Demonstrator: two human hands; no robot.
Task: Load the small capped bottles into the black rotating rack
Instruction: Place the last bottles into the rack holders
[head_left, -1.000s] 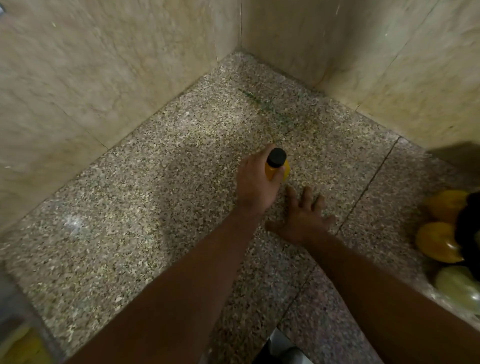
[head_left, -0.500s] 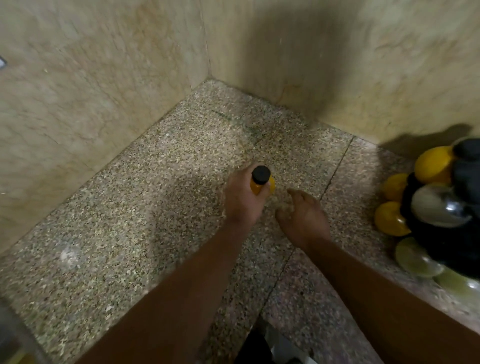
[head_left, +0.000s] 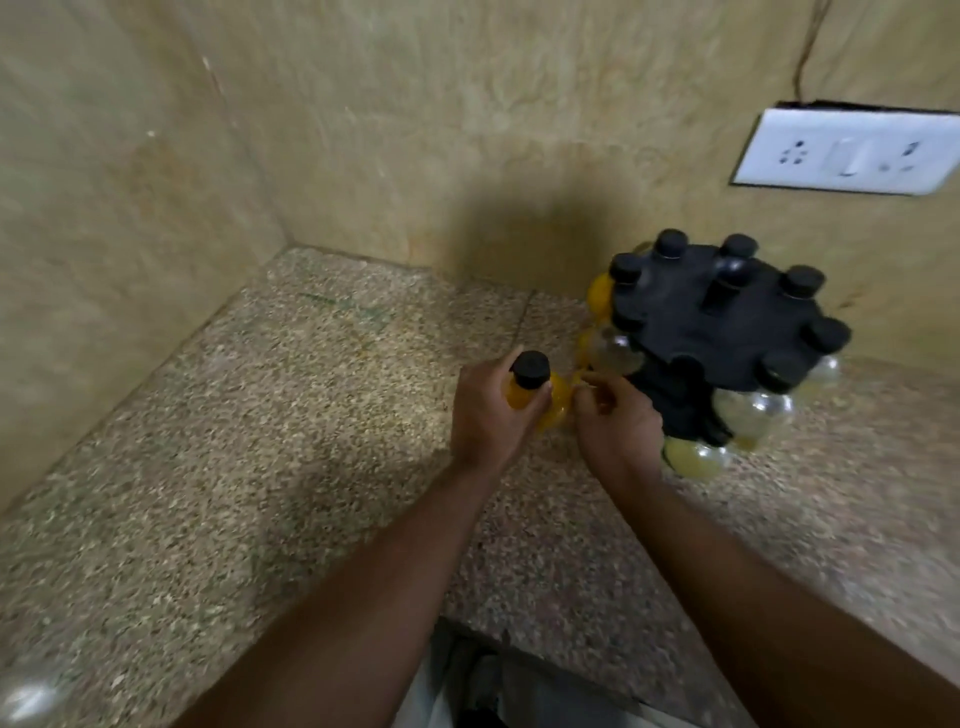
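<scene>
The left forearm (head_left: 363, 587) and right forearm (head_left: 753, 587) are bare from the left hand (head_left: 493, 415) and right hand (head_left: 618, 431) back to the frame edge. Behind the wrists, between the arms, pale grey cloth (head_left: 428, 691) shows beside darker fabric (head_left: 488, 691), both blurred.

Bottle (head_left: 521, 399): orange-yellow body, black cap. Rack (head_left: 696, 322): black throughout. Racked bottles (head_left: 753, 410): yellow or clear bodies, black caps. Counter (head_left: 260, 441): speckled brown-and-beige granite pattern. Walls (head_left: 415, 130): mottled beige, faintly veined. Socket plate (head_left: 847, 150): white.
</scene>
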